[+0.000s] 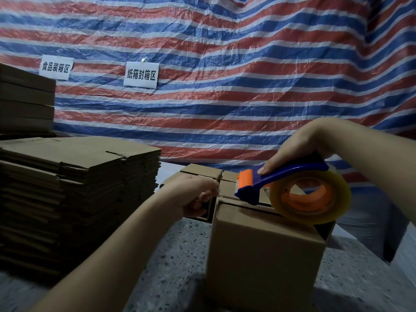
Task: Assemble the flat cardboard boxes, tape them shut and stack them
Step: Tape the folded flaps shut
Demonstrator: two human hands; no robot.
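Nearest the lens, the left forearm reached up from the bottom edge, its left hand (198, 197) curled at the far left edge of the assembled box (265, 248) — fingers bent over what looked like a flap or the box rim, though exactly what they pinched could not be told. The box stood on the speckled floor (180, 255), its top flaps closed with the seam still showing dark. Over it the right hand (299, 152) gripped the blue handle of the tape dispenser (281, 188), forefinger laid along the top, the orange cutter end at the far side of the lid and the clear roll riding above the near right corner. To seal well, the dispenser probably needed drawing straight along the seam under even pressure while the left hand kept the flaps from springing. At far left rose the stack of flat cardboard (78, 188), close enough to crowd the elbow; more finished boxes (200, 172) sat just behind, beneath the striped tarpaulin (225, 86) and its two paper signs (141, 75).
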